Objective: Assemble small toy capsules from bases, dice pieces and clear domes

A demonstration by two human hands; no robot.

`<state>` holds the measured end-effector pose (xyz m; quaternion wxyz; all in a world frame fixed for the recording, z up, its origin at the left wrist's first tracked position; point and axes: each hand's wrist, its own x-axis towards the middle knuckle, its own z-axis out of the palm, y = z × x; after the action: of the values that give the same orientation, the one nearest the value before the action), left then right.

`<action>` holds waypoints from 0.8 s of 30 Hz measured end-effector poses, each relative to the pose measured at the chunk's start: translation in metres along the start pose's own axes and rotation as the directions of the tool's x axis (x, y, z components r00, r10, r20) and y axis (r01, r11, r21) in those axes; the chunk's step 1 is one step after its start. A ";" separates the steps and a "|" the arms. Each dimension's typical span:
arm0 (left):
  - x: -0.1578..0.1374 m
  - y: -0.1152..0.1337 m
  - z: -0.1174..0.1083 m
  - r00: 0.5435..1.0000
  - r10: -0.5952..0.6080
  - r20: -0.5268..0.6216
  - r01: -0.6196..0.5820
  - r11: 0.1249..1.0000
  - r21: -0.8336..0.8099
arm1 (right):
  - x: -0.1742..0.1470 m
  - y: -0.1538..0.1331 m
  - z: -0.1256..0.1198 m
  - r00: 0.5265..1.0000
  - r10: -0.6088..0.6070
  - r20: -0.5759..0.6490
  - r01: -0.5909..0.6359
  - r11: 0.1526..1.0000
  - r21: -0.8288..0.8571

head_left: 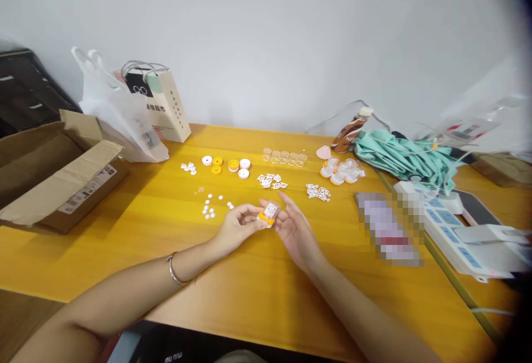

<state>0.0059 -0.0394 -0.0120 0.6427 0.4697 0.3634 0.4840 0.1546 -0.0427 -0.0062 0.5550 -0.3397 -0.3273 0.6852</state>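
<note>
My left hand [242, 224] is closed around a small clear-topped capsule [270, 211] with an orange-and-white base, held tilted above the table. A white cut-out piece shows through its clear cover. Beside it, my right hand [296, 231] has its fingers stretched apart; its fingertips are close to the capsule, and whether they touch it I cannot tell. Just beyond the hands lie white cut-out pieces [271, 180], with a second pile of cut-outs [318, 192] to the right. Small white discs [209, 209] are scattered to the left.
Farther back are white and orange round bases [244, 174], a row of clear caps [284, 157] and several capsules with clear tops [341, 171]. A cardboard box [89, 197] and bags stand left. At right are a bottle [351, 130], a pixelated phone-like object [388, 230] and a power strip [444, 235].
</note>
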 end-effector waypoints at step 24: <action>0.000 -0.003 -0.003 0.999 -0.030 0.033 0.031 0.998 -0.057 | 0.002 0.002 -0.001 0.997 0.040 0.062 -0.037 0.998 -0.044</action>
<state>0.0044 -0.0389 -0.0160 0.6690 0.4531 0.3461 0.4768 0.1543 -0.0411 -0.0089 0.5235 -0.3360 -0.3527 0.6990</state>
